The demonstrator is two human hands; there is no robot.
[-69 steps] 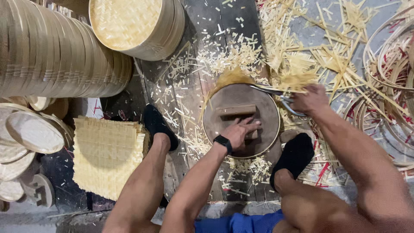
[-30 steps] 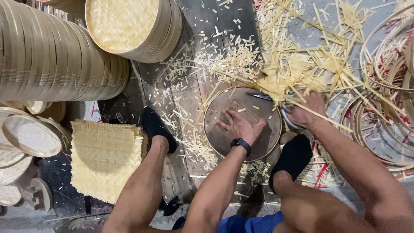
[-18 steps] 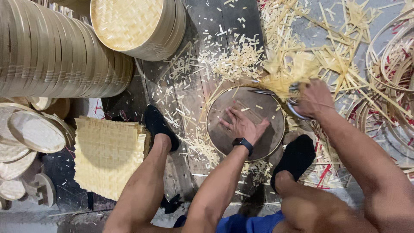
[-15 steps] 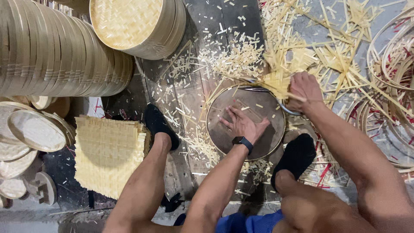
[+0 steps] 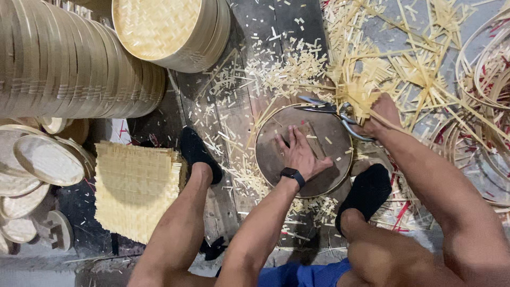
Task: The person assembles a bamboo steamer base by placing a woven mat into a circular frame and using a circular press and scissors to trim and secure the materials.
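Note:
A round dark wooden disc (image 5: 329, 178) lies on the plank floor between my feet. My left hand (image 5: 298, 153), with a black watch on the wrist, presses flat on top of it, fingers spread. My right hand (image 5: 378, 114) grips the handles of large metal scissors (image 5: 332, 110) at the disc's upper right edge. The blades point left along the rim, where pale bamboo strips (image 5: 361, 95) stick out from under the disc. Cut bamboo slivers lie scattered around the disc.
A stack of square woven bamboo mats (image 5: 135, 188) lies at my left. Stacked round bamboo steamer rings (image 5: 74, 58) and a woven-bottomed basket (image 5: 164, 29) fill the upper left. Small lids (image 5: 37, 165) sit far left. Coiled bamboo hoops (image 5: 486, 85) lie at right.
The wooden block seen earlier on the disc is gone from view, and my left hand now lies flat on the disc. My right hand has shifted with the scissors along the disc's upper right edge.

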